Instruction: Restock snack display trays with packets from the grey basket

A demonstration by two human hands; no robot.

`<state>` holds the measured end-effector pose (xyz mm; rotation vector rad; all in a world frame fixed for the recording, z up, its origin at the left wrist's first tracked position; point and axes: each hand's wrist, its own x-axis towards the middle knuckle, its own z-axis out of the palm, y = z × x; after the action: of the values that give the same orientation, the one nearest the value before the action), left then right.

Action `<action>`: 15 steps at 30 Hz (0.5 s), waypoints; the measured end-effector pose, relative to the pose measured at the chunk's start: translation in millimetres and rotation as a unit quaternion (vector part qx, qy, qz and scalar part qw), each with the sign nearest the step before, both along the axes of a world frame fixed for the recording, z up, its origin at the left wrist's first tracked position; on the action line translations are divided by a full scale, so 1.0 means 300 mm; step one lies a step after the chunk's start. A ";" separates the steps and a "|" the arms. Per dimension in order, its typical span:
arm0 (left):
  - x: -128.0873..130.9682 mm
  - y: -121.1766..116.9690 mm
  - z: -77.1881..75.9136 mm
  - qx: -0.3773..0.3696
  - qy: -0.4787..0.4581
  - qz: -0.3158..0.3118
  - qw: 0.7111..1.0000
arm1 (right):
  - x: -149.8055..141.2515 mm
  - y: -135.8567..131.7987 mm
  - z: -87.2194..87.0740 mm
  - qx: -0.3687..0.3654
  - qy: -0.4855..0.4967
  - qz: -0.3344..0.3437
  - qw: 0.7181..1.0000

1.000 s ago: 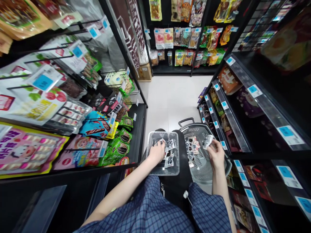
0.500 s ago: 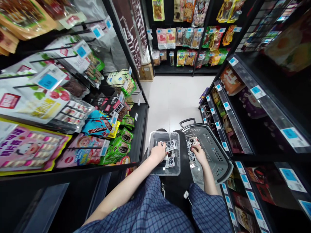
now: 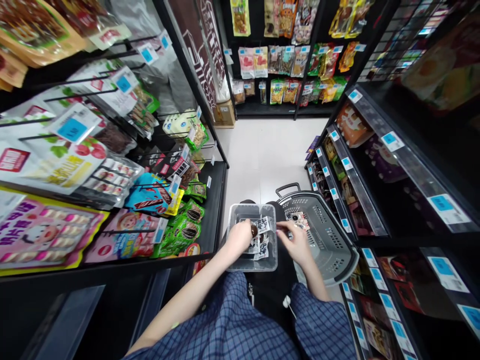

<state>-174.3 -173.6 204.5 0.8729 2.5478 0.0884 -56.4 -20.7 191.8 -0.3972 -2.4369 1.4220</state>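
A clear plastic bin [image 3: 270, 262] rests on my lap with several small black-and-white snack packets [image 3: 262, 225] inside. My left hand [image 3: 239, 239] is inside the bin, its fingers curled round a small dark brown packet [image 3: 254, 231]. My right hand [image 3: 298, 243] hovers over the bin's right rim with its fingers pinched together. What they hold is hidden. Right of the bin stands a grey shopping basket [image 3: 335, 260], with a few more small packets [image 3: 298, 219] at its near left corner.
I sit in a narrow shop aisle. Hanging snack bags [image 3: 150, 192] fill the pegs on the left, and dark shelves with blue price tags [image 3: 392, 140] line the right. A white floor [image 3: 266, 150] runs ahead to a far rack of snacks [image 3: 292, 60].
My right hand came from the right side of the basket, down onto its packets, then left to the bin's rim. My left hand stayed in the bin and now shows a dark packet.
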 end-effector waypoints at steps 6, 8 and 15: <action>0.041 -0.020 0.168 0.242 -0.100 0.056 0.964 | -0.016 -0.095 0.047 0.044 0.046 0.080 0.995; 0.051 -0.031 0.222 0.307 -0.165 0.049 0.936 | -0.006 -0.104 0.064 0.050 0.066 0.089 0.993; 0.071 -0.047 0.276 0.409 -0.426 0.112 0.799 | 0.041 -0.095 0.130 0.137 0.099 0.137 0.976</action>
<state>-153.1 -187.6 287.2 0.5622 1.6535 1.3976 -44.1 -49.3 230.7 0.1423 -2.5423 1.1301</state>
